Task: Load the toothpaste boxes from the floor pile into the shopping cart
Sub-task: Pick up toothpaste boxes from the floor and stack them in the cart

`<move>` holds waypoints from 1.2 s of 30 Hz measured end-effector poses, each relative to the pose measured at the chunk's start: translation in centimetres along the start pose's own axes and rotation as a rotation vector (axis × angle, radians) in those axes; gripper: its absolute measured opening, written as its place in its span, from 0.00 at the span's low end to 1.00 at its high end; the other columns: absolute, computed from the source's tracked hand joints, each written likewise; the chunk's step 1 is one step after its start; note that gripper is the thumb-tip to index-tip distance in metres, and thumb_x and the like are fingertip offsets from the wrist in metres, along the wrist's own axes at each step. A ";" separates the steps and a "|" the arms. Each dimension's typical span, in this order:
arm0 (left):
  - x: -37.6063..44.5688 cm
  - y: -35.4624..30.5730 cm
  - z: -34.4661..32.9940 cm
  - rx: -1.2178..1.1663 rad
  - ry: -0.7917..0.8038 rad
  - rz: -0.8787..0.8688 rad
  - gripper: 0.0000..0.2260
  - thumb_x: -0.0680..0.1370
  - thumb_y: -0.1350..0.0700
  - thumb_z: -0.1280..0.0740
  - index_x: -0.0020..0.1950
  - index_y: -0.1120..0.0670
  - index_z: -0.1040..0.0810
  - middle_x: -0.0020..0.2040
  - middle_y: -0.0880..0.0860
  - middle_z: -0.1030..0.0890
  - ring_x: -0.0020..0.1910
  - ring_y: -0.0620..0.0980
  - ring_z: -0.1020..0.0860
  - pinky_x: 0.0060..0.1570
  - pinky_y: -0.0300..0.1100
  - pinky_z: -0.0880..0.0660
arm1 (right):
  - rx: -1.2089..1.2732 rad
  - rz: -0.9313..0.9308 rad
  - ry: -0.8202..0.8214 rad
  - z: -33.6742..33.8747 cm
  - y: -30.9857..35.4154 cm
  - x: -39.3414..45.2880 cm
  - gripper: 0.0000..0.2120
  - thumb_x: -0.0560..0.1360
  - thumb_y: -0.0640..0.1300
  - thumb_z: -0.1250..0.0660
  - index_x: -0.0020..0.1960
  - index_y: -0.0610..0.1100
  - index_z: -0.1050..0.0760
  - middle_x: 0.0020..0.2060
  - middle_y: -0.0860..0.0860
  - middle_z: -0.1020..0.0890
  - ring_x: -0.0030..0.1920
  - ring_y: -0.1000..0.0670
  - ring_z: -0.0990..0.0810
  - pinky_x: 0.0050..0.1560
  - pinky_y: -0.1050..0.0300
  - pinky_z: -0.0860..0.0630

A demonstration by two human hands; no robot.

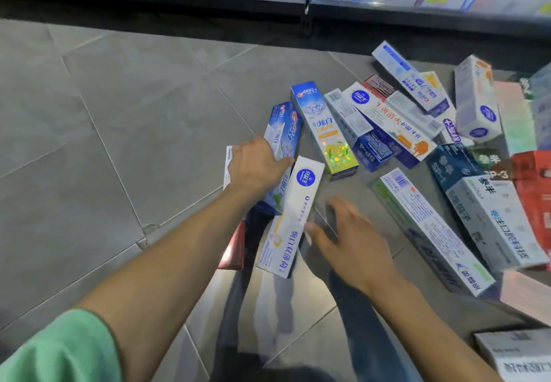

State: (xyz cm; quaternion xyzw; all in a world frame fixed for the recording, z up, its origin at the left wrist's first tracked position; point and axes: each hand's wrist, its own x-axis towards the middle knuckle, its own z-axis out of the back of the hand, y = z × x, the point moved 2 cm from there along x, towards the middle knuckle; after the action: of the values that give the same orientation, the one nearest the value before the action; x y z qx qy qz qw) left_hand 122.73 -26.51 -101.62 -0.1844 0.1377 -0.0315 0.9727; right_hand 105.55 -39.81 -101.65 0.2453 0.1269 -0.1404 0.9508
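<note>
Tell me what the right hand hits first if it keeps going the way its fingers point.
Probably bare floor tile first; beyond it, the blue box with the holographic patch lies in line with the right hand. Depth is unclear.

Both bare forearms stretched forward from the near edge, angled toward the middle of the scene. Left hand [256, 167] farther out, back of the hand up, fingers [280, 159] curled down over the far side, gripping. Green sleeve [62, 349] at the near left. Right hand [351, 241] nearer, palm down, fingers [343, 211] straight and spread, thumb pointing left, gripping nothing.
</note>
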 end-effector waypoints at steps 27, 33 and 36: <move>-11.4 13.0 3.2 -1.166 0.099 0.331 0.12 0.79 0.50 0.29 0.57 0.54 0.26 0.47 0.57 0.14 0.42 0.55 0.15 0.49 0.57 0.18 | 0.322 -0.436 -0.214 -6.3 5.8 3.9 0.42 0.67 0.56 0.25 0.74 0.41 0.39 0.61 0.39 0.27 0.63 0.37 0.30 0.62 0.44 0.29; -11.5 12.0 2.9 -1.219 0.086 0.286 0.10 0.80 0.53 0.30 0.57 0.54 0.28 0.41 0.51 0.15 0.38 0.51 0.16 0.40 0.47 0.20 | 0.973 -0.442 -0.077 -5.6 4.0 3.4 0.17 0.69 0.54 0.26 0.50 0.44 0.21 0.42 0.50 0.13 0.42 0.47 0.14 0.50 0.45 0.18; -11.9 10.5 3.3 -1.259 0.092 0.275 0.10 0.80 0.54 0.31 0.58 0.55 0.27 0.40 0.50 0.15 0.37 0.49 0.16 0.35 0.43 0.20 | 1.396 -0.440 0.083 -2.9 4.9 1.4 0.11 0.75 0.47 0.30 0.49 0.40 0.23 0.35 0.45 0.18 0.33 0.48 0.19 0.38 0.55 0.22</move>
State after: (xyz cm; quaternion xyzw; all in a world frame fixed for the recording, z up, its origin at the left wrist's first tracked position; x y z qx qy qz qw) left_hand 112.30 -14.24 -99.50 -0.6988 0.1938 0.1724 0.6667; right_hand 108.00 -34.51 -102.42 0.7681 0.0903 -0.3666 0.5172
